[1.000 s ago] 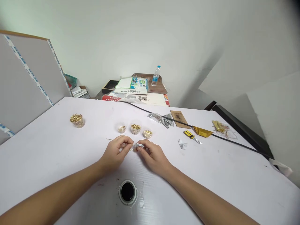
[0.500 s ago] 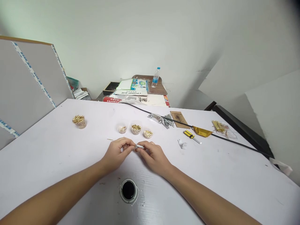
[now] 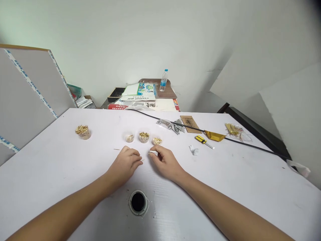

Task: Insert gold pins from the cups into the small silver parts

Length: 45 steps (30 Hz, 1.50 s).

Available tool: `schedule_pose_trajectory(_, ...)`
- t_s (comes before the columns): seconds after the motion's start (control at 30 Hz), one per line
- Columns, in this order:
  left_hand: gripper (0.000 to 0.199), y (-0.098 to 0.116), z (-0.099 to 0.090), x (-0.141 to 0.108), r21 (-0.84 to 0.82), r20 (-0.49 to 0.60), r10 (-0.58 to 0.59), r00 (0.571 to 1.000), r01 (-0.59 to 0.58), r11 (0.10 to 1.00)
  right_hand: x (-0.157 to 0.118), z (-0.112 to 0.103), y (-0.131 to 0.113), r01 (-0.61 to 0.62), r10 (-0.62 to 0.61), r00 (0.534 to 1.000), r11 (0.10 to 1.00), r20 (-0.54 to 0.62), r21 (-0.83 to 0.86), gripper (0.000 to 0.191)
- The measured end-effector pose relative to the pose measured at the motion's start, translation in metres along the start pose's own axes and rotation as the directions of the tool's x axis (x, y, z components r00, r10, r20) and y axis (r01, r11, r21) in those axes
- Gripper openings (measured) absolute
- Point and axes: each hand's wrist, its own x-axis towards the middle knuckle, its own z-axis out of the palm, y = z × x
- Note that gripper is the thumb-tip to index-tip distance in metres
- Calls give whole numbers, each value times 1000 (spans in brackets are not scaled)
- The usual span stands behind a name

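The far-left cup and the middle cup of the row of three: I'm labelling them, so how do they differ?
The far-left cup holds long, thin pins that stick out well past its rim; the middle cup holds shorter, stubbier pieces.
The far-left cup stands apart, while the middle cup has a neighbour on each side.
Both are see-through and hold gold-coloured parts on the white table.

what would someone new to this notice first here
Probably the two hands near the middle of the white table, left and right slightly apart. Just beyond them sit three small cups of gold-coloured pieces. The yellow-and-black screwdriver stands out to the right.
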Motion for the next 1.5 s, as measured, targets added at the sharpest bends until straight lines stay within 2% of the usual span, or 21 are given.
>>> schedule_pose_trajectory(0.2,21,6,0,5,74,24,62,998,-63,995,-1,0,-3,63,-58,997,994,53,-93,19)
schedule_pose_trajectory(0.27,17,7,0,5,48,23,35,999,-36,998,-1,0,-3,57,-53,997,995,53,-76,20)
schedule_pose_trajectory(0.37,25,7,1,7,19,42,22,999,-23,1000,0,0,-2,29,-28,998,999,50,-29,21)
schedule_pose_trajectory(0.53,23,7,5,11,65,89,115,989,-121,991,1,1,-1,-17,16,999,999,37,34,23)
schedule_pose_trajectory(0.67,22,10,6,11,160,112,123,986,-140,977,1,1,-2,-5,3,999,999,36,42,23)
schedule_pose_trajectory(0.77,22,12,4,8,108,58,49,997,-55,993,0,0,-1,18,-19,999,1000,35,25,22)
schedule_pose_trajectory(0.93,17,11,-6,5,-237,-69,-119,990,100,966,-1,1,0,100,-100,992,995,81,1,20)
schedule_pose_trajectory(1.03,14,9,-8,4,-344,-64,-207,976,173,923,-1,2,0,160,-159,983,987,94,-12,19)
schedule_pose_trajectory(1.17,12,7,-7,4,-463,-18,-349,937,302,834,-2,3,0,168,-165,982,986,90,-17,18)
schedule_pose_trajectory(1.23,14,8,-7,4,-489,2,-378,926,331,807,-2,3,0,171,-169,983,985,78,-23,17)
schedule_pose_trajectory(1.5,14,14,-7,6,-495,-28,-405,914,339,800,-3,2,-4,190,-187,981,980,52,-66,14)
